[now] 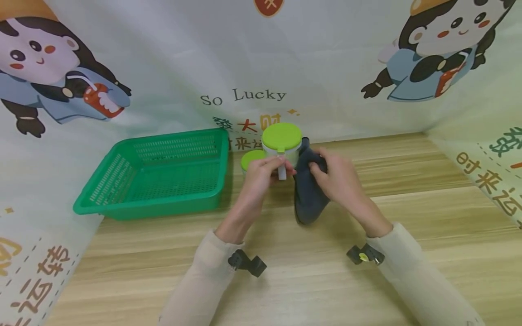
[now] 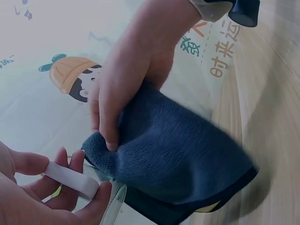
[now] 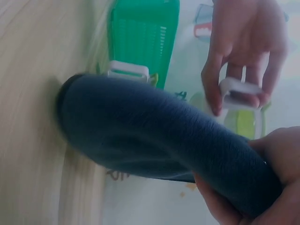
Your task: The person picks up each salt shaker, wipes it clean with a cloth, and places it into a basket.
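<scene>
Both forearms slant inward over the counter [image 1: 285, 290], the left pointing to one o'clock, the right to eleven. The left hand [image 1: 263, 172] has its fingers curled closely round the white handle [image 2: 70, 179] of one lime-lidded container [image 1: 281, 138]. The right hand [image 1: 338, 176] pinches one dark blue cloth [image 1: 307, 199], at that container's five o'clock. A second lime-lidded container [image 1: 251, 157] sits at eight, one green basket [image 1: 163, 209] at nine.

I've got a pale wood-look table [image 1: 302, 290] on my feed, streaky grain, with a white printed sheet [image 1: 326, 59] closing in the back and both sides like walls. Two cartoon figures [image 1: 41, 59], "So Lucky" lettering [image 1: 254, 94] between them. Light's soft, kinda washed-out shine on the near tabletop.
</scene>
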{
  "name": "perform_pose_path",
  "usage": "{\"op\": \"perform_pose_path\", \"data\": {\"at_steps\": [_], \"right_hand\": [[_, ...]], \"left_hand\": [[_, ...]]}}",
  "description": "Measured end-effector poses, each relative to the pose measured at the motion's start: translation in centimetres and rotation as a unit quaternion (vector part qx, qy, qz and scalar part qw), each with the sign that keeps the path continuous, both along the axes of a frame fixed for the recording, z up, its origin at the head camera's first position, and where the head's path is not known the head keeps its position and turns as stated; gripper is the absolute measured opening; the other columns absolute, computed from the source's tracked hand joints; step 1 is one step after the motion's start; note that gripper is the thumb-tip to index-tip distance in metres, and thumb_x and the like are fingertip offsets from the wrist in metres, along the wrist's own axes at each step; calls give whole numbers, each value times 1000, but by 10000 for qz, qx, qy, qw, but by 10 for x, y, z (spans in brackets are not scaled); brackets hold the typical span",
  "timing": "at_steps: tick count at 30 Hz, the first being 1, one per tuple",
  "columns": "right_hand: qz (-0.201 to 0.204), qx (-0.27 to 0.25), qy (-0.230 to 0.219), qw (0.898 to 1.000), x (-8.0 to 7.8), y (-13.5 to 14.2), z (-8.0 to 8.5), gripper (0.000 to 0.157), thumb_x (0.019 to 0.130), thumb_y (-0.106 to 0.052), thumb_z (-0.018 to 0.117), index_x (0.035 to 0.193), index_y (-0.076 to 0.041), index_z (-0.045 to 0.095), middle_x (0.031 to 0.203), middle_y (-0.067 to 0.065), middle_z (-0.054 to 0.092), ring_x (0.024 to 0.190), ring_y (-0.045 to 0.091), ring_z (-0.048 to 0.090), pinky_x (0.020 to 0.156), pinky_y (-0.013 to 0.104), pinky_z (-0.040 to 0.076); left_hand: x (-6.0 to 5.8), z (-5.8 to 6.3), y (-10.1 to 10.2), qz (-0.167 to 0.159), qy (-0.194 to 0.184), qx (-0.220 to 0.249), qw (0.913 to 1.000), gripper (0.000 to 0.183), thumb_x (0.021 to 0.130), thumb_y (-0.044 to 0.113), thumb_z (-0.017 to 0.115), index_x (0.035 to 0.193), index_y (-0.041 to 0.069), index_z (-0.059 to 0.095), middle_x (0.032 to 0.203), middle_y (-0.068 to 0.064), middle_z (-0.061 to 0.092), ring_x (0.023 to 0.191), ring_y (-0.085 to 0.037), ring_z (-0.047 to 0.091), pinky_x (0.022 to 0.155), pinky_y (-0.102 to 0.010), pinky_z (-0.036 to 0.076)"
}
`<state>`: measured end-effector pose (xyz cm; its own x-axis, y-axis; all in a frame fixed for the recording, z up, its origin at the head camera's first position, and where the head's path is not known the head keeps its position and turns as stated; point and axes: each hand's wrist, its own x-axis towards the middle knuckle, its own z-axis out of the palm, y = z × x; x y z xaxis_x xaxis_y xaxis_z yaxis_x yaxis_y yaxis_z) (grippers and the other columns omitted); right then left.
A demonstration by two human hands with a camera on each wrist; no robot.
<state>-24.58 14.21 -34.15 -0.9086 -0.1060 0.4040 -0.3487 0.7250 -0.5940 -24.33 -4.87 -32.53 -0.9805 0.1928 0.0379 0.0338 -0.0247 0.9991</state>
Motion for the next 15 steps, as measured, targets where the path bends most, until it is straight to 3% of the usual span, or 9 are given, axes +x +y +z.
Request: {"op": "perform_pose_path", "data": {"at_steps": [5, 8, 12, 15], "right_hand": [[35, -679, -396, 9969, -3, 6, 3, 28, 108, -21, 49, 130, -5, 55, 102, 23, 69, 84, 35, 65, 69, 41, 50], [59, -944, -737, 9928, -1, 7, 8, 30, 108, -25, 44, 133, -9, 49, 112, 24, 68, 97, 38, 65, 79, 47, 52], [139, -1585, -1445, 9766, 3, 6, 15, 38, 108, -27, 42, 141, -9, 41, 132, 25, 63, 121, 39, 59, 102, 54, 45], [425, -2064, -1761, 9616, 7, 4, 19, 48, 107, -22, 44, 152, -8, 32, 140, 27, 59, 127, 38, 59, 108, 51, 45]], "left_hand": [[-1, -1, 1, -165, 61, -56, 9998, 35, 107, 23, 53, 100, -5, 72, 87, 0, 70, 88, -16, 69, 89, -35, 52], [-1, -1, 3, -227, 44, -35, 9997, 33, 107, 22, 53, 96, -3, 72, 85, 0, 70, 86, -15, 69, 85, -31, 52], [0, -2, 4, -263, -26, -5, 9997, 32, 106, 22, 53, 91, 0, 71, 84, 0, 69, 86, -16, 70, 88, -33, 54], [1, -3, 5, -291, -42, 28, 9996, 33, 106, 22, 53, 94, -3, 71, 85, 0, 69, 96, -32, 71, 95, -39, 55]]}}
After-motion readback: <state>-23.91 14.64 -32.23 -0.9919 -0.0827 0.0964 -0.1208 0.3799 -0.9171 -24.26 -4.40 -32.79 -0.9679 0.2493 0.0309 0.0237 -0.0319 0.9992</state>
